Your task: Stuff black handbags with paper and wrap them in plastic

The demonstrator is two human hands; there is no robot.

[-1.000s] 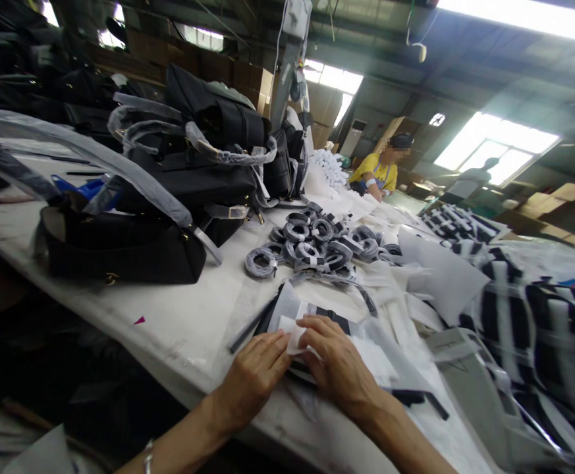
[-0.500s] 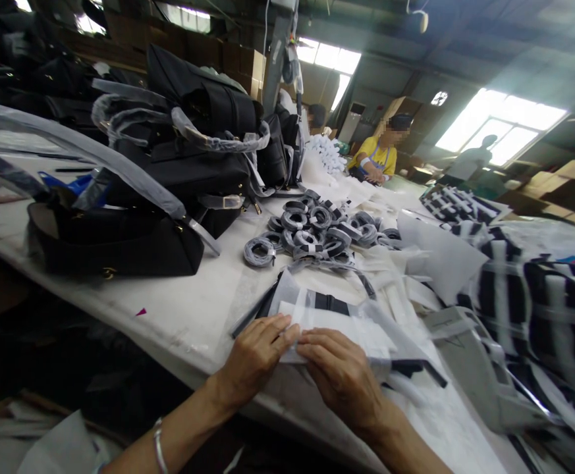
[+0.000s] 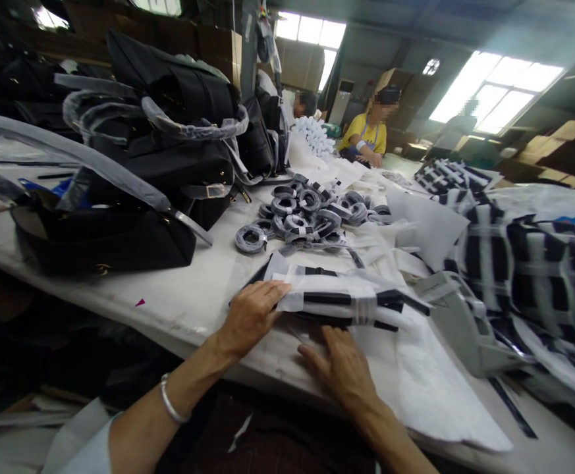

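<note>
While the left hand is pressing it with flat fingers, the strap is showing black through white wrap. Right hand is lying open nearby.

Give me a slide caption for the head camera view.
Left hand pins a white-paper-wrapped black strap bundle on the white table; right hand lies flat beside it.

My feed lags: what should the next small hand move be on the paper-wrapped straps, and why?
Probably bring the right hand onto the wrapped straps: only the left hand pins their end; the right lies flat on the table, short of them.
</note>
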